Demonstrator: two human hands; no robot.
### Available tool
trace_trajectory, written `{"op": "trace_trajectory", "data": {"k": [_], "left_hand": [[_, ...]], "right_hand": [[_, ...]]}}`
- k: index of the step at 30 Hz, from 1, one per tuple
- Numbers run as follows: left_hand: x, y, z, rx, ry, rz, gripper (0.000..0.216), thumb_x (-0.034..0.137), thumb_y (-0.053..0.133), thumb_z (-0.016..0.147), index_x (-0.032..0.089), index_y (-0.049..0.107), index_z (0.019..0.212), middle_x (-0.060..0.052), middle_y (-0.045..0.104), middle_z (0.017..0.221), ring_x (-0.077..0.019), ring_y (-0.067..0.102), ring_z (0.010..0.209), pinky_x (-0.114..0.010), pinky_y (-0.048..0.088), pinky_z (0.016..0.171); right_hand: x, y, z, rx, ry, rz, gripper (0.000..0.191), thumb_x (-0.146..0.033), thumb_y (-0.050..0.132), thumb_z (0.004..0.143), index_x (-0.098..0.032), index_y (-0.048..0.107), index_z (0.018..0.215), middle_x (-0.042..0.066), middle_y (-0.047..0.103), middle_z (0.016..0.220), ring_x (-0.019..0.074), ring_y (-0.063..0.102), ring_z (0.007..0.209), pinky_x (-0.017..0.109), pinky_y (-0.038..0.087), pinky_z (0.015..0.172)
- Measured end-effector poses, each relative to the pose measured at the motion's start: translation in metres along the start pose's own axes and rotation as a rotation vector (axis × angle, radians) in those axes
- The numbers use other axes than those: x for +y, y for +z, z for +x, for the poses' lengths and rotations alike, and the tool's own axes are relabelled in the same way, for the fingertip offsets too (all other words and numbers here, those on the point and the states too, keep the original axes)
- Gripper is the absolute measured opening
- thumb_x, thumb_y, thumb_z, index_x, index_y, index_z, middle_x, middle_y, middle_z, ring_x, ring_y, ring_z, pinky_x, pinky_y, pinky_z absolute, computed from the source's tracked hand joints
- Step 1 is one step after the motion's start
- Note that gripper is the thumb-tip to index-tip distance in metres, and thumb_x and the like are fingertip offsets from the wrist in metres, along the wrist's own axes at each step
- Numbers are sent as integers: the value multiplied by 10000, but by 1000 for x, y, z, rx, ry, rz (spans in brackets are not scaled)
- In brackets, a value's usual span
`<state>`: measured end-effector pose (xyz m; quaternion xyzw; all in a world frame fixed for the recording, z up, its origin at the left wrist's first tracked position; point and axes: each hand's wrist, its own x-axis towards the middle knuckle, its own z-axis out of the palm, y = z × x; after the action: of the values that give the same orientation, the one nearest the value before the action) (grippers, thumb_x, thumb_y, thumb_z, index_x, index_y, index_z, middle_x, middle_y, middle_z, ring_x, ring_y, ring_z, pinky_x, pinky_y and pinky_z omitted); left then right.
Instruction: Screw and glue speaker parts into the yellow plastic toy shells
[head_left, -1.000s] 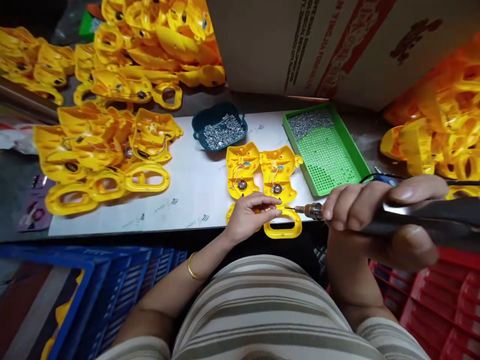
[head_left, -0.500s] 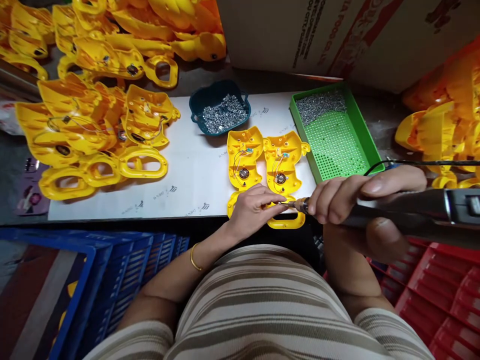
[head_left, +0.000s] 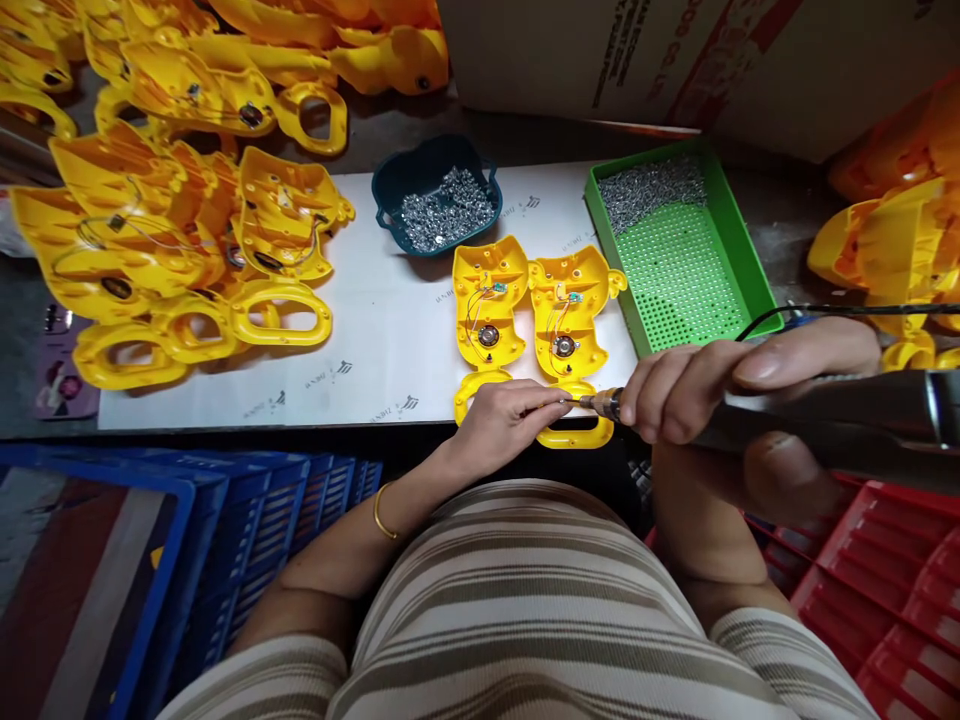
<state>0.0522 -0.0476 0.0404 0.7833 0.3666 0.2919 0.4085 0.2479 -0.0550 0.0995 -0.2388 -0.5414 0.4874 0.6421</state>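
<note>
My right hand (head_left: 697,395) is wrapped round a corded electric screwdriver (head_left: 847,425), held level with its bit pointing left. At the bit's tip my left hand (head_left: 506,420) is pinched closed; whatever sits between the fingertips is too small to make out. Both hands are over the handles of two yellow plastic shell halves. The left shell (head_left: 491,300) and the right shell (head_left: 574,310) lie hollow side up, each with a small circuit board, thin wires and a round speaker inside. My left hand partly hides the handles.
A dark teal basin (head_left: 390,190) of shiny small metal parts and a green perforated tray (head_left: 739,250) of screws stand behind the shells. Stacked yellow shells (head_left: 277,215) lie at left. A cardboard box (head_left: 540,70) is at the back. Blue crates (head_left: 247,540) and red crates (head_left: 862,560) flank me.
The view has shifted slightly. Both hands keep nearly the same pose, the screwdriver bit still at my left fingertips. The shells lie as before.
</note>
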Motion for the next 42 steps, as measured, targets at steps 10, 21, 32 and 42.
{"op": "trace_trajectory", "data": {"k": [10, 21, 32, 42], "left_hand": [[-3, 2, -2, -27, 84, 66, 209, 223, 559, 932, 142, 745, 979, -84, 759, 879, -146, 705, 752, -221, 535, 674], [1, 1, -1, -77, 97, 90, 249, 205, 506, 945, 116, 738, 929, -85, 739, 803, -136, 678, 711, -201, 500, 648], [-1, -4, -6, 144, 97, 427, 267, 384, 631, 880, 156, 716, 991, -42, 704, 756, -145, 605, 701, -260, 461, 707], [-2, 11, -23, -154, 229, 690, 651, 605, 667, 775, 226, 570, 1296, -123, 548, 1387, -328, 459, 1256, -467, 238, 1070]], "right_hand": [[-1, -2, 4, -37, 36, -15, 200, -390, 653, 840, -336, 630, 1031, -37, 587, 527, 164, 526, 393, 331, 466, 403], [-12, 24, -1, 172, 205, 16, 228, -404, 756, 751, -283, 614, 881, -71, 555, 527, 107, 518, 417, 298, 447, 451], [-9, 18, 10, 187, 48, -127, 166, -425, 698, 770, -315, 624, 869, -50, 484, 490, 154, 459, 374, 329, 422, 361], [70, -10, 16, 154, 70, -168, 358, -620, 675, 683, -353, 587, 904, -38, 488, 505, 231, 535, 484, 446, 485, 510]]}}
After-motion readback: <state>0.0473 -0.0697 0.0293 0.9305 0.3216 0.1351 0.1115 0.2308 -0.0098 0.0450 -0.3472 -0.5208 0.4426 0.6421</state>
